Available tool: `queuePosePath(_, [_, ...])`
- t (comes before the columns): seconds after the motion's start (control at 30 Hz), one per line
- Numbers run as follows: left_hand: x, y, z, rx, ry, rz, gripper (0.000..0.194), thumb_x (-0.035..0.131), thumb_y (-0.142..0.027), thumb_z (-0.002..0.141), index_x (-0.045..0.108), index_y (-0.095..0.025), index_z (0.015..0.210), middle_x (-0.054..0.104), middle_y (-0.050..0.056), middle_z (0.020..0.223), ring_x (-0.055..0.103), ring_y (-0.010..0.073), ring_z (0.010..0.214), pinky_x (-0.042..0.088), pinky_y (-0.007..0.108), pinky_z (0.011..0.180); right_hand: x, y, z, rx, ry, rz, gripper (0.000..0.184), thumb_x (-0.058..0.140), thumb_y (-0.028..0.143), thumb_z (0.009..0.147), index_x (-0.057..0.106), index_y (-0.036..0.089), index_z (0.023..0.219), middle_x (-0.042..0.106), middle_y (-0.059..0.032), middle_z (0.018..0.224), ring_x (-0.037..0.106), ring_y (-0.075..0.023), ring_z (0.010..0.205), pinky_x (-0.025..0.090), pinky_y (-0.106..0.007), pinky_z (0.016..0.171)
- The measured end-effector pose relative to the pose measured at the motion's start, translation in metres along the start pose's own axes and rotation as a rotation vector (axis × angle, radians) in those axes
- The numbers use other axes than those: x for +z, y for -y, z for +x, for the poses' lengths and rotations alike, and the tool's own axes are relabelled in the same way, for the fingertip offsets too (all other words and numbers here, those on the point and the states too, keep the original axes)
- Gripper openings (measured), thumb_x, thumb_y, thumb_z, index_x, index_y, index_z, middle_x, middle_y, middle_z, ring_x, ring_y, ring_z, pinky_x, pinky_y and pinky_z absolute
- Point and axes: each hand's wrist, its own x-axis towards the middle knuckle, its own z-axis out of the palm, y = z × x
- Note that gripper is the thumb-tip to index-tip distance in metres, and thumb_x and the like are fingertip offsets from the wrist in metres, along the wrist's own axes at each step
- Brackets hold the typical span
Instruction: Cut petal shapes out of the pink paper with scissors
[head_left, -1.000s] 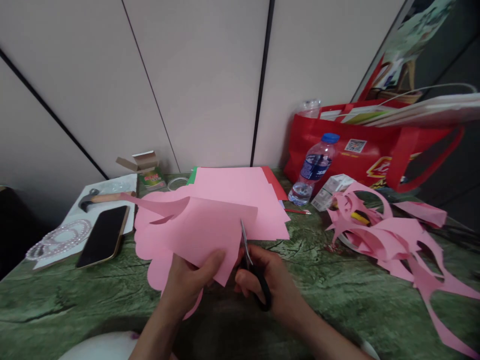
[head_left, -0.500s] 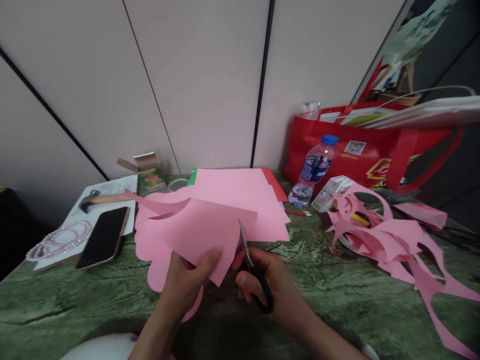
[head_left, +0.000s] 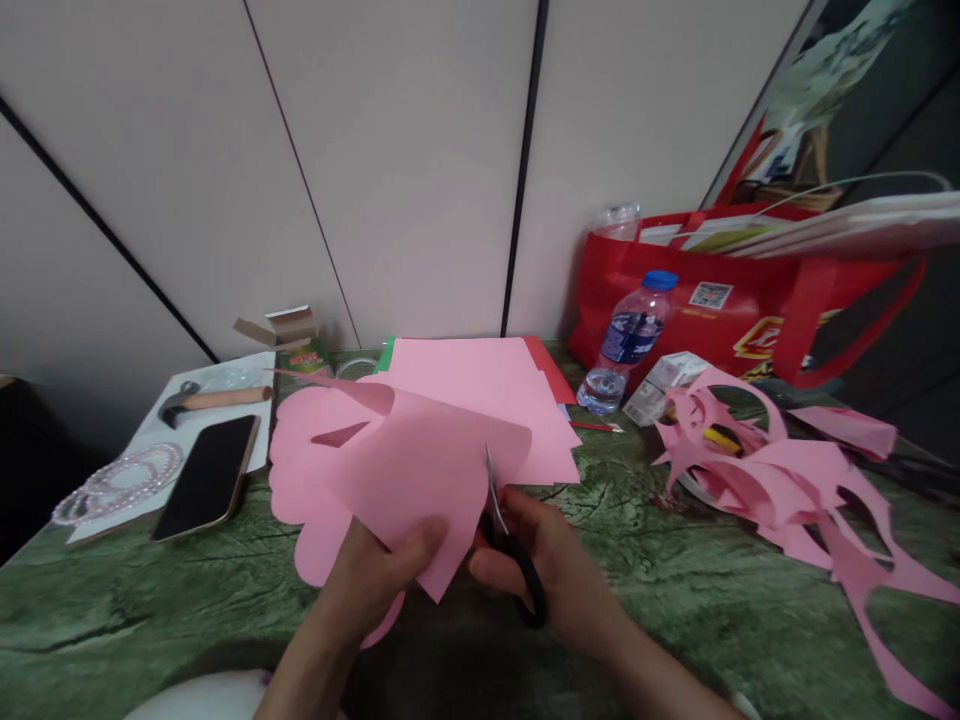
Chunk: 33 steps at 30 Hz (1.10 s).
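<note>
Left hand (head_left: pixel 390 565) grips pink sheet (head_left: pixel 427 450) by its near edge, thumb on top; right hand (head_left: pixel 544 565) closed around handles of scissors (head_left: pixel 514 550), blades at the sheet's right side; sheet held above scalloped pink cutouts (head_left: pixel 300 460) and in front of paper stack (head_left: pixel 465 365); pink scraps (head_left: pixel 795 470) heaped at right, near bottle (head_left: pixel 630 340); phone (head_left: pixel 210 475) and hammer (head_left: pixel 217 400) at left.
</note>
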Motion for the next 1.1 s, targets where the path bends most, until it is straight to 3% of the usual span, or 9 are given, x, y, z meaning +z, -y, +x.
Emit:
queuePosePath(0.2, [0.0013,-0.0004,0.0017,0.002,0.007,-0.039,0.043,0.073,-0.031,0.058,0.063,-0.014,0.097,0.071,0.009,0.085,0.064,0.0242,0.079,0.053,0.03,0.065,-0.0017,-0.0032,0.0012,0.01,0.004,-0.02,0.042,0.075,0.046,0.058,0.056,0.016,0.081,0.047,0.0037,0.062,0.037,-0.0096,0.054,0.028,-0.022,0.049])
queuePosePath(0.37, [0.0002,0.0018,0.0022,-0.013,-0.005,-0.12,0.04,0.074,-0.029,0.057,0.065,-0.015,0.093,0.07,0.008,0.085,0.064,0.0227,0.078,0.053,0.028,0.064,-0.0023,-0.0038,0.0012,-0.022,0.038,-0.014,0.044,0.073,0.046,0.061,0.056,0.015,0.086,0.046,0.0039,0.063,0.035,-0.0094,0.054,0.026,-0.022,0.048])
queuePosePath(0.73, [0.0001,0.0006,0.0007,-0.099,-0.011,-0.241,0.03,0.077,-0.026,0.054,0.068,-0.014,0.081,0.07,0.006,0.074,0.062,0.0178,0.066,0.052,0.024,0.056,-0.0027,-0.0031,0.0006,-0.013,0.027,-0.036,0.04,0.074,0.045,0.06,0.053,0.016,0.079,0.045,0.005,0.059,0.035,-0.0089,0.051,0.025,-0.022,0.046])
queuePosePath(1.1, [-0.0005,-0.0037,-0.0011,-0.195,-0.018,-0.382,0.031,0.081,-0.021,0.047,0.069,-0.012,0.074,0.068,0.003,0.063,0.06,0.014,0.056,0.05,0.02,0.048,-0.0034,-0.0045,0.0004,-0.002,0.031,-0.039,0.033,0.074,0.033,0.061,0.053,0.014,0.078,0.045,0.0062,0.056,0.035,-0.0072,0.049,0.025,-0.02,0.045])
